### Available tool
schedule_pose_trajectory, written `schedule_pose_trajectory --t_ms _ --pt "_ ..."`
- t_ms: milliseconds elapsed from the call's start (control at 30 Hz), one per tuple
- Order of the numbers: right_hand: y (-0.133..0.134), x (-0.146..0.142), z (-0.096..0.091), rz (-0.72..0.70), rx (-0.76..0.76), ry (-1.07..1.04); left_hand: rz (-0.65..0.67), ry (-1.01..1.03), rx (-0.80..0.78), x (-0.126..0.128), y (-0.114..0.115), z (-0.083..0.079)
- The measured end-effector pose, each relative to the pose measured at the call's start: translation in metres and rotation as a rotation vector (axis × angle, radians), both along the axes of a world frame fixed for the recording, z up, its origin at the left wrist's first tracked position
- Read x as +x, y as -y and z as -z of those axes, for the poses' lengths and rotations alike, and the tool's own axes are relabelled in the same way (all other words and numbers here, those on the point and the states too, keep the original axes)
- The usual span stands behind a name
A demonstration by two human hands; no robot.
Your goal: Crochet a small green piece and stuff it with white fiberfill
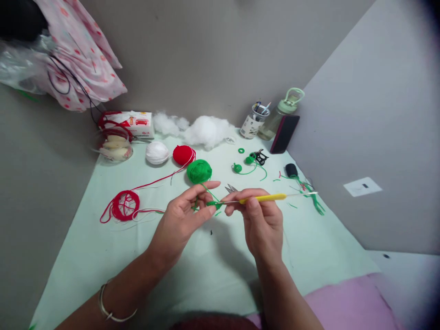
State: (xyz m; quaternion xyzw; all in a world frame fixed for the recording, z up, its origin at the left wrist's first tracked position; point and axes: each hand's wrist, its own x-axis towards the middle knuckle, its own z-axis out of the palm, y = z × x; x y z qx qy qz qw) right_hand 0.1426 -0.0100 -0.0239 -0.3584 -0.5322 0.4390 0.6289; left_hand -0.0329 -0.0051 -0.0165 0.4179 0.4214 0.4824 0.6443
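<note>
A small green crochet piece (pixel 213 205) is pinched between the thumb and fingers of my left hand (pixel 187 211). Green yarn runs over its raised forefinger towards the green yarn ball (pixel 199 172) just behind. My right hand (pixel 261 217) grips a crochet hook (pixel 264 198) by its yellow handle, with the metal shaft pointing left. The hook's tip meets the green piece; whether it sits inside a stitch I cannot tell. Partly hidden behind my right hand are scissors (pixel 231 188), of which only the blade tips show.
A red yarn ball (pixel 184 156) and a white yarn ball (pixel 157 152) stand behind, left of centre. Red yarn lies coiled in a ring (pixel 126 205). White stuffing (pixel 209 132), a pen cup (pixel 254 121), a bottle (pixel 280 114) and a phone (pixel 285 134) line the back. Small green crocheted pieces (pixel 250 159) lie at right.
</note>
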Motion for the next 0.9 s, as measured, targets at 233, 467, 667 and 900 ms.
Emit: schedule_pose_trajectory --t_ms 233,467,667,900 --pt "0.009 -0.004 0.001 0.215 0.539 0.603 -0.214 -0.293 0.237 0.007 0.005 0.004" --pt "0.005 -0.006 0.004 0.251 0.418 0.423 -0.118 -0.15 0.089 0.006 0.004 0.002" --pt "0.012 -0.005 0.017 0.352 0.587 0.798 -0.083 0.074 -0.064 0.014 0.006 -0.001" --pt "0.007 -0.002 0.004 0.281 0.284 0.322 0.055 0.426 -0.334 0.004 -0.007 -0.004"
